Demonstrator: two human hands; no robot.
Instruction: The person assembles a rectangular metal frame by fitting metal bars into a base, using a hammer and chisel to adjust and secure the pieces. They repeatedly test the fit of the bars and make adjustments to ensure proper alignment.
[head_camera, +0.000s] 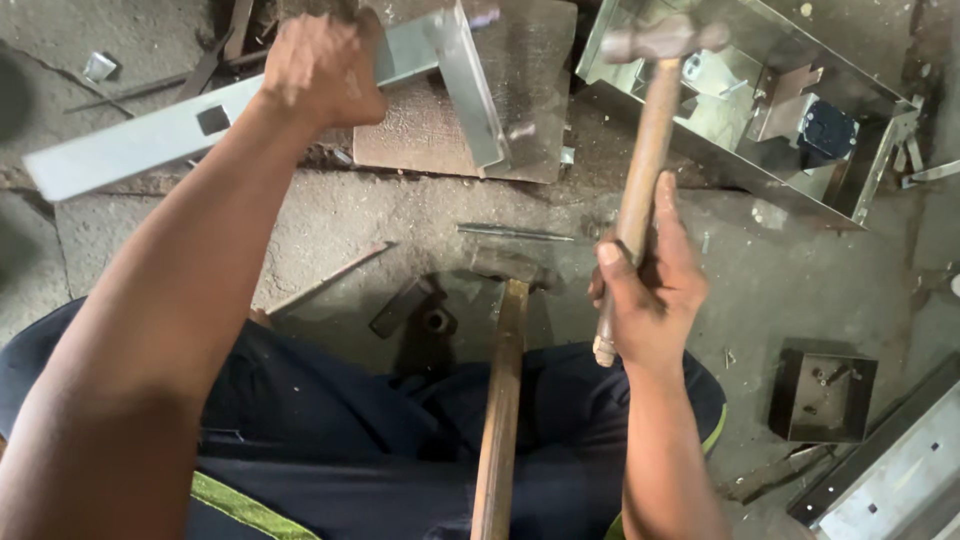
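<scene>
On the concrete floor (400, 215), viewed from above the seated person's lap, items are noted from left to right. At far left, a long bent strip of galvanised sheet metal (140, 140) runs diagonally upward to the right, with a small square cut-out in it. The left hand (322, 70) grips this strip near its bend, fingers (345, 100) curled tight around the metal. The strip's short upturned leg lies over a flat steel plate (520, 100) resting on the floor. Below the plate, near centre, a thin metal rod (515, 233) lies flat, and a second hammer (505, 370) rests untouched, its head on the floor and its wooden handle lying over the dark trousers. A small dark metal block (410, 305) sits just beside it.

Right of centre, the right hand (645, 290) holds a hammer (650, 140) raised, fingers clamped on the lower end of its wooden handle, the head blurred at the top of the view. Behind it stands an open sheet-metal box (740, 110) holding small fittings. At lower right sit a small square metal box (825, 395) and a grey metal channel (900, 470).
</scene>
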